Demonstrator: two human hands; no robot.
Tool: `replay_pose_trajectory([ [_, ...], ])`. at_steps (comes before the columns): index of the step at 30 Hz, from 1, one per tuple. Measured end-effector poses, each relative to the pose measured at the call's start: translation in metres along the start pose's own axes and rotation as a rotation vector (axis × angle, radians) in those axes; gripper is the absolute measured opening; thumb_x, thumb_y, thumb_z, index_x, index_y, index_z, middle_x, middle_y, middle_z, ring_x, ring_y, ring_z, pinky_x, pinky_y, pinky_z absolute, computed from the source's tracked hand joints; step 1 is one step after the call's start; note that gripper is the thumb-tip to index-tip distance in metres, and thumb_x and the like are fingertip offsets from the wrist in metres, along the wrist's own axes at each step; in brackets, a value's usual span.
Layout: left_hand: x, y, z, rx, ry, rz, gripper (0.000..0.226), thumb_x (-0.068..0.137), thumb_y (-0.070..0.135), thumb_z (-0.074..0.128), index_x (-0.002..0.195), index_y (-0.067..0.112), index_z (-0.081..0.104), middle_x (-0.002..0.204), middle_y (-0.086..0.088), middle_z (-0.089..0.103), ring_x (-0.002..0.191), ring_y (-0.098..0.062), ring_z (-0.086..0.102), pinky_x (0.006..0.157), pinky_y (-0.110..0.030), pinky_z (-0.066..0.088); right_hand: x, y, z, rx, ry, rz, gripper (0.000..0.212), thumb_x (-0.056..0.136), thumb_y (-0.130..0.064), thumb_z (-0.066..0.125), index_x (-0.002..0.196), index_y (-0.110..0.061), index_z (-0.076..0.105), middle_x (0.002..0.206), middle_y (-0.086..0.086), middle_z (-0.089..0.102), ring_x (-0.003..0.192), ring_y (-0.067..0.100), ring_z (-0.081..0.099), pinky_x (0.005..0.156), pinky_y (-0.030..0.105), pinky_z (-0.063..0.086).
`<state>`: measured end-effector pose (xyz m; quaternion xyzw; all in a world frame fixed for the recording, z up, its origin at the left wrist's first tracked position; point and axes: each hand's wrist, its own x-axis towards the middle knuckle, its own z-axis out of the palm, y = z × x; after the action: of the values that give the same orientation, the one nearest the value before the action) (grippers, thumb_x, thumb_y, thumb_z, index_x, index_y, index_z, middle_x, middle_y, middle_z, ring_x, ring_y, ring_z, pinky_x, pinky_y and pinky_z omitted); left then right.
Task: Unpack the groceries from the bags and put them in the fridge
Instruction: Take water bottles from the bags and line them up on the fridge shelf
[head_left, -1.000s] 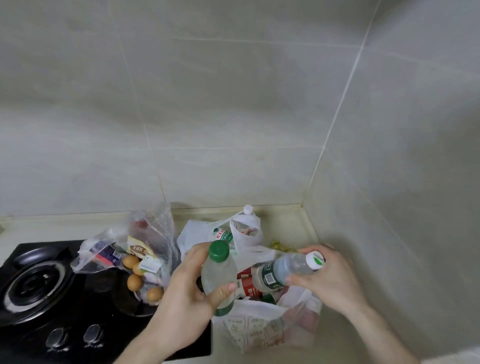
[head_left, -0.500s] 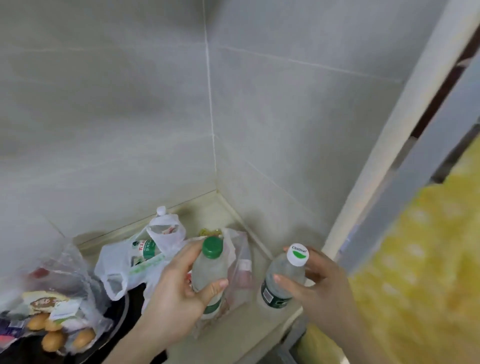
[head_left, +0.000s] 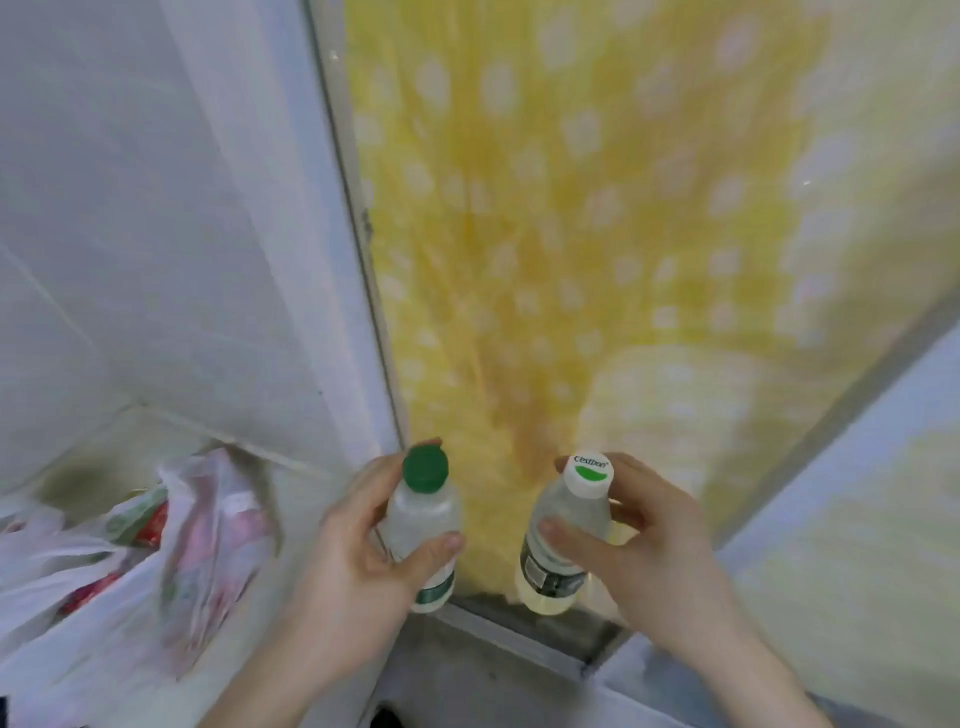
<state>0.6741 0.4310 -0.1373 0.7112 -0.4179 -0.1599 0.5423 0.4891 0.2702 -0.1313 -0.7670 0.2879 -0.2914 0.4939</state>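
My left hand (head_left: 353, 566) grips a clear water bottle with a green cap (head_left: 425, 512), held upright. My right hand (head_left: 649, 551) grips a second clear water bottle with a white cap (head_left: 569, 519), also upright. Both bottles are held side by side in front of me, off the counter. At the lower left, a white plastic grocery bag (head_left: 130, 571) lies on the counter with red and green packages showing through it. No fridge is visible.
A yellow curtain with pale dots (head_left: 597, 234) hangs straight ahead behind a pale door frame (head_left: 343, 260). A tiled wall (head_left: 130, 208) fills the left. A grey threshold and floor (head_left: 493, 654) lie below the bottles.
My view has swung right from the counter corner to the doorway. Both bottles came out of the bag and moved with my hands, and the stove and eggs have left view.
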Motion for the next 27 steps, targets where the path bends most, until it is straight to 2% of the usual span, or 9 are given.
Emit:
replay_pose_trajectory([
  [3, 0.000, 0.031, 0.064, -0.011, -0.157, 0.035, 0.067, 0.079, 0.019, 0.089, 0.127, 0.055, 0.059, 0.126, 0.020, 0.066, 0.117, -0.006, 0.064, 0.094, -0.020, 0.051, -0.039, 0.004, -0.064, -0.015, 0.143, 0.038, 0.038, 0.076, -0.020, 0.090, 0.104, -0.041, 0.075, 0.111, -0.018, 0.071, 0.102, 0.004, 0.068, 0.084, 0.010, 0.050],
  [6, 0.004, 0.066, 0.124, -0.023, -0.344, 0.103, 0.068, 0.081, 0.025, 0.086, 0.131, 0.059, 0.054, 0.130, 0.024, 0.063, 0.119, -0.001, 0.061, 0.095, -0.023, 0.049, -0.075, 0.006, -0.123, -0.031, 0.342, 0.045, 0.037, 0.076, -0.018, 0.089, 0.104, -0.035, 0.074, 0.103, -0.008, 0.074, 0.097, 0.009, 0.071, 0.086, 0.021, 0.055],
  [8, 0.008, 0.089, 0.163, -0.041, -0.454, 0.170, 0.069, 0.080, 0.024, 0.086, 0.132, 0.056, 0.054, 0.131, 0.024, 0.062, 0.120, -0.001, 0.060, 0.095, -0.018, 0.048, -0.098, 0.009, -0.157, -0.066, 0.473, 0.046, 0.032, 0.077, -0.016, 0.088, 0.104, -0.027, 0.075, 0.102, -0.005, 0.074, 0.097, 0.012, 0.071, 0.088, 0.027, 0.057],
  [11, 0.012, 0.120, 0.222, -0.081, -0.604, 0.268, 0.070, 0.077, 0.012, 0.087, 0.125, 0.056, 0.059, 0.126, 0.021, 0.066, 0.115, -0.002, 0.063, 0.091, -0.013, 0.048, -0.135, 0.009, -0.203, -0.105, 0.685, 0.063, 0.029, 0.078, -0.014, 0.087, 0.104, -0.022, 0.074, 0.101, -0.006, 0.072, 0.096, 0.012, 0.069, 0.087, 0.026, 0.056],
  [16, 0.008, 0.172, 0.313, -0.177, -0.880, 0.421, 0.078, 0.075, 0.008, 0.087, 0.124, 0.061, 0.058, 0.126, 0.026, 0.065, 0.116, 0.008, 0.060, 0.090, -0.002, 0.042, -0.199, 0.002, -0.258, -0.202, 0.978, 0.136, 0.031, 0.081, -0.018, 0.086, 0.109, -0.026, 0.074, 0.107, -0.008, 0.073, 0.101, 0.011, 0.069, 0.089, 0.024, 0.055],
  [21, 0.000, 0.219, 0.391, -0.344, -1.171, 0.488, 0.078, 0.075, 0.006, 0.088, 0.126, 0.057, 0.060, 0.129, 0.019, 0.067, 0.116, -0.004, 0.066, 0.095, -0.019, 0.052, -0.244, -0.011, -0.291, -0.315, 1.254, 0.223, 0.028, 0.085, -0.020, 0.084, 0.108, -0.030, 0.071, 0.103, -0.004, 0.073, 0.100, 0.019, 0.069, 0.091, 0.043, 0.056],
  [24, -0.009, 0.244, 0.432, -0.430, -1.293, 0.538, 0.070, 0.074, 0.010, 0.090, 0.121, 0.055, 0.064, 0.123, 0.015, 0.070, 0.110, -0.007, 0.069, 0.093, -0.017, 0.052, -0.263, -0.022, -0.304, -0.355, 1.409, 0.258, 0.027, 0.088, -0.019, 0.081, 0.107, -0.034, 0.069, 0.107, -0.005, 0.073, 0.102, 0.016, 0.070, 0.093, 0.040, 0.056],
  [27, -0.022, 0.263, 0.468, -0.509, -1.408, 0.570, 0.066, 0.073, 0.010, 0.091, 0.119, 0.050, 0.066, 0.119, 0.009, 0.073, 0.105, -0.011, 0.070, 0.094, -0.026, 0.055, -0.279, -0.029, -0.311, -0.414, 1.552, 0.287, 0.028, 0.090, -0.016, 0.078, 0.107, -0.035, 0.066, 0.107, -0.002, 0.073, 0.102, 0.016, 0.069, 0.093, 0.036, 0.057],
])
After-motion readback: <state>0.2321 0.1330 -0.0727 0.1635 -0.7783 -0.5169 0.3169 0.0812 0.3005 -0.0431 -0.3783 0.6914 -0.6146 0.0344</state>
